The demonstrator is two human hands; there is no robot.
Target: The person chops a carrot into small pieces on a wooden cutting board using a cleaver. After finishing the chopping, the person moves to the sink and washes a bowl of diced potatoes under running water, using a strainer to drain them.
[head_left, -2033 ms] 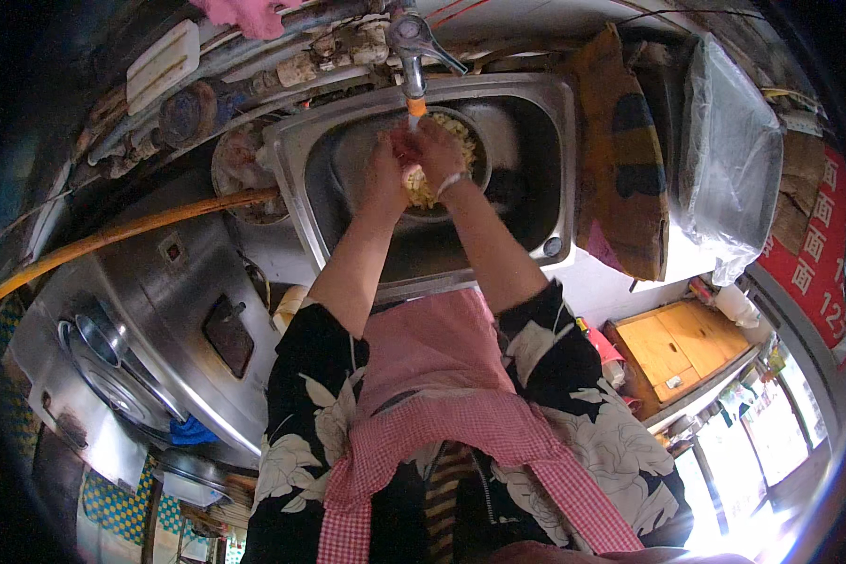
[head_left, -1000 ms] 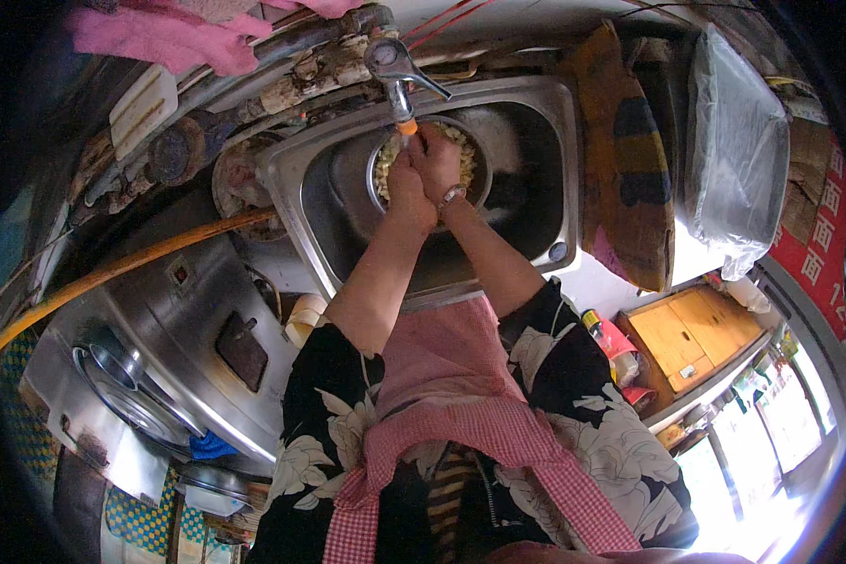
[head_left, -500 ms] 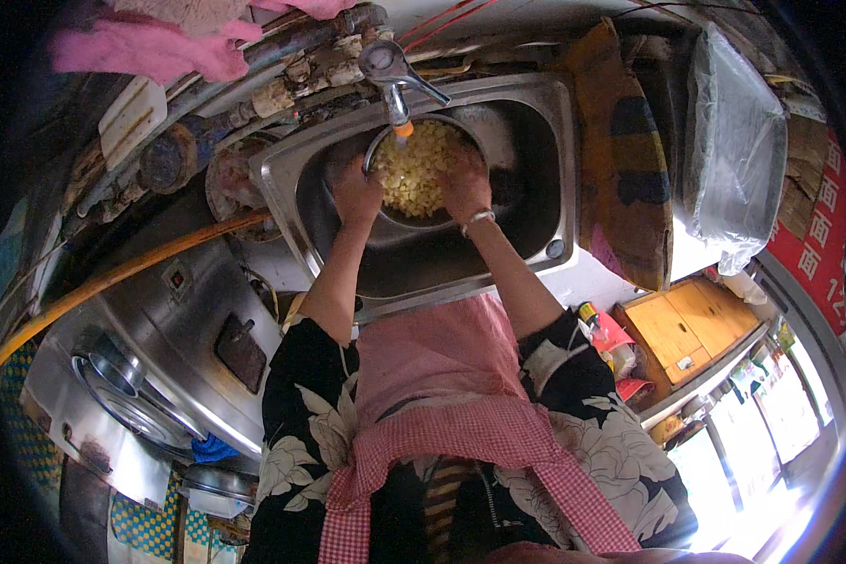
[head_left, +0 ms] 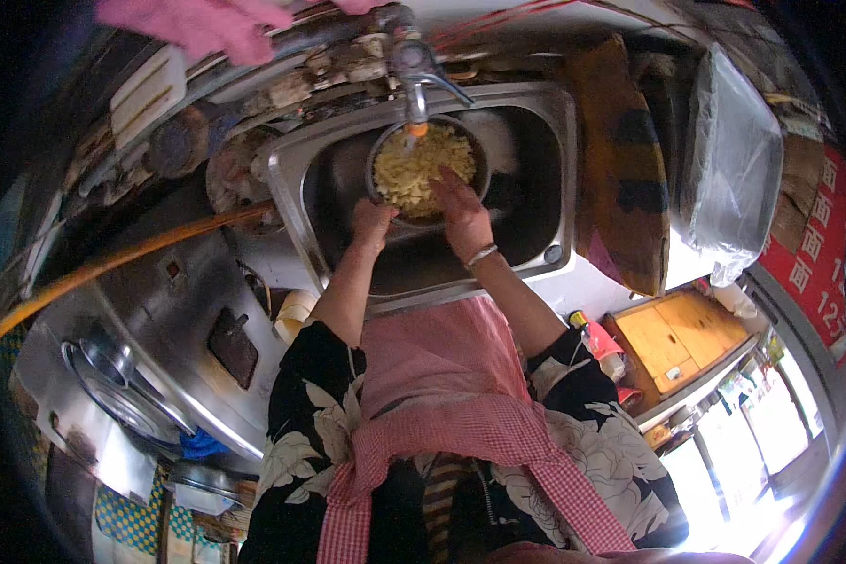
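A round metal bowl [head_left: 485, 167] filled with pale yellow diced pieces [head_left: 406, 175], perhaps potato, sits in the steel sink [head_left: 536, 202]. Right above its far side is the faucet [head_left: 417, 75] with an orange tip; water seems to run from it into the bowl. My left hand [head_left: 373, 222] is closed on the bowl's near left rim, its thumb toward the inside. My right hand [head_left: 462, 214], with a bracelet at the wrist, is open over the bowl's near right side, fingers stretched onto the pieces. It grips nothing that I can see.
Right of the sink stands a cardboard sheet [head_left: 625, 179], then a plastic-wrapped tub [head_left: 733, 164]. Old pipes and a pink cloth [head_left: 207, 30] line the wall behind. A long wooden pole [head_left: 132, 256] reaches toward the sink's left side, above a steel appliance [head_left: 174, 315].
My left hand has slid from the bowl's left side to its near left rim. My right hand has drawn back toward me, fingers now extended. The view has shifted slightly.
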